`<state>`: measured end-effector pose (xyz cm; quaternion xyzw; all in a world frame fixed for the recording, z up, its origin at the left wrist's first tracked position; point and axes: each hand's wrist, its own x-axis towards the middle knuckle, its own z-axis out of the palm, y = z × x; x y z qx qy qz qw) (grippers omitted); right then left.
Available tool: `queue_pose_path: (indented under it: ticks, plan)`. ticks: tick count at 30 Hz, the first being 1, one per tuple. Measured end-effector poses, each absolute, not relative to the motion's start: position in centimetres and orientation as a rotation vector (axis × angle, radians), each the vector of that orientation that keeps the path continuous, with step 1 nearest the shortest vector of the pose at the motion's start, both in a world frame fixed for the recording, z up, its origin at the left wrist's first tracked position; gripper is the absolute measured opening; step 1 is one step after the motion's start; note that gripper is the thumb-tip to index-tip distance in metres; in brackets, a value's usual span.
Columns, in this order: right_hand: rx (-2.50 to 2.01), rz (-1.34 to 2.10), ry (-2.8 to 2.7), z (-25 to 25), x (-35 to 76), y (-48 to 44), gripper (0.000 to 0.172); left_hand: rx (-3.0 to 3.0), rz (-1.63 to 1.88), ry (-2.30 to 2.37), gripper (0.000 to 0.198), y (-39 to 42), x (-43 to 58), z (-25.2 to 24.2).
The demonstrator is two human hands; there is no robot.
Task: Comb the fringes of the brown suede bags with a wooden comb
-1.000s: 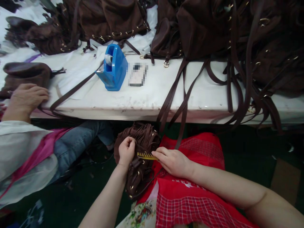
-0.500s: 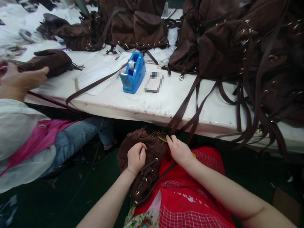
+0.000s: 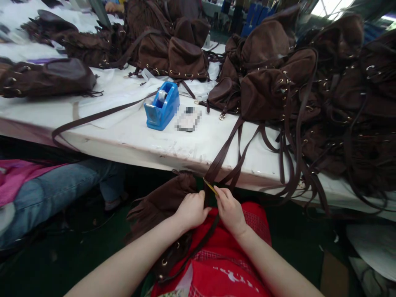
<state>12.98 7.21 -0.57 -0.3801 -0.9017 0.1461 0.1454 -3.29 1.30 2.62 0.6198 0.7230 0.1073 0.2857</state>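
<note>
White table (image 3: pixel 130 136) | hands (image 3: pixel 210 208) grip fringed bag (image 3: pixel 161 202) | right: comb (image 3: pixel 210 187)

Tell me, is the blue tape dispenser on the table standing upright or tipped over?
Upright. The blue tape dispenser rests on its flat base on the white table, with the tape roll at the top.

The flat item (image 3: pixel 187 119) beside the tape dispenser (image 3: pixel 162 106) is pixelated, unreadable. The comb (image 3: pixel 210 186) shows only a yellow sliver; the right hand (image 3: pixel 230 210) covers the rest. The left hand (image 3: pixel 192 209) hides its fingertips in the fringed bag (image 3: pixel 161 202). A seated neighbour's leg (image 3: pixel 52 185) is cut off at the left edge.
</note>
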Motion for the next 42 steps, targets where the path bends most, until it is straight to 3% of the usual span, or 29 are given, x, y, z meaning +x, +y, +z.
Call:
queue_pose_path:
  ticks: [2, 6, 11, 15, 20, 25, 28, 30, 33, 38, 42]
  plan:
    - [-1.097, 0.496, -2.629, -0.9, 13.0, 6.6, 0.034, 1.554, 0.308, 1.855, 0.024, 1.0, -2.2, 1.7]
    - [-1.247, 0.579, -2.844, -1.3, 12.5, 4.8, 0.021, 1.346, 0.480, 1.713, 0.030, -1.5, -1.0, 0.2]
    - [-1.399, 0.575, -2.945, -0.8, 12.4, 3.6, 0.020, 1.319, 0.668, 1.636, 0.033, -3.7, -1.0, 0.6]
    - [-1.513, 0.659, -2.854, -0.8, 12.7, 4.4, 0.022, 1.619, 0.455, 1.653, 0.028, -4.0, -0.4, 1.4]
    - [-1.745, 0.704, -2.647, -0.9, 14.1, 7.4, 0.033, 2.029, 0.168, 1.253, 0.015, -4.6, 1.2, 1.5]
    - [-1.503, 1.093, -2.425, -0.1, 17.0, 8.3, 0.034, 1.932, 0.543, 1.632, 0.022, -5.2, -0.3, 0.9]
    - [-1.486, 1.283, -2.234, 0.4, 18.4, 7.9, 0.032, 1.821, 0.863, 1.836, 0.041, -5.9, -1.5, 0.7]
    - [-1.508, 1.321, -2.128, 0.8, 18.7, 7.8, 0.029, 1.711, 1.081, 1.936, 0.033, -6.3, -2.2, 0.6]
    - [-1.446, 1.309, -2.092, 1.5, 18.1, 7.3, 0.027, 1.612, 1.286, 2.060, 0.020, -6.0, -3.4, 0.6]
    - [-0.830, 1.191, -2.399, 1.7, 14.8, 5.4, 0.024, 1.395, 1.430, 2.131, 0.038, -4.1, -6.8, 0.4]
    - [-0.555, 0.962, -2.636, -0.4, 11.1, 4.4, 0.034, 1.290, 1.455, 2.171, 0.042, -3.4, -10.2, -0.9]
